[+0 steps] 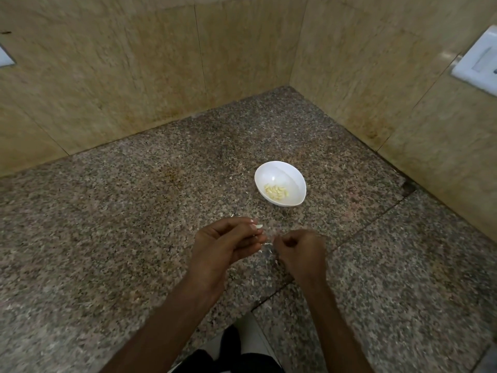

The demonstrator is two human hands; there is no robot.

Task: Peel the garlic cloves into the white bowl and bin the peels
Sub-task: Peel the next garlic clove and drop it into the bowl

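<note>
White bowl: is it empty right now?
No, the white bowl has a small pile of peeled garlic cloves lying in its bottom.

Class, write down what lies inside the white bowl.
Peeled garlic cloves lie in a small heap on the floor of the white bowl. Any cloves under the heap are covered and cannot be seen.

Speckled grey-brown, pink and black over the granite counter (129, 216), plain glossy white on the bowl (283, 172), pale yellow on the peeled cloves (275, 191) inside. Mottled tan and beige across the wall tiles (121, 63), stained darker brown low down near the counter, and plain white on the switch plate (478, 63). Off-white on the clove (259, 226) in the left hand (226, 244) and on the peel shred (266, 243) beside it; black on the clothing (204, 359) at the bottom edge, pale grey on the floor (250, 332)
</note>
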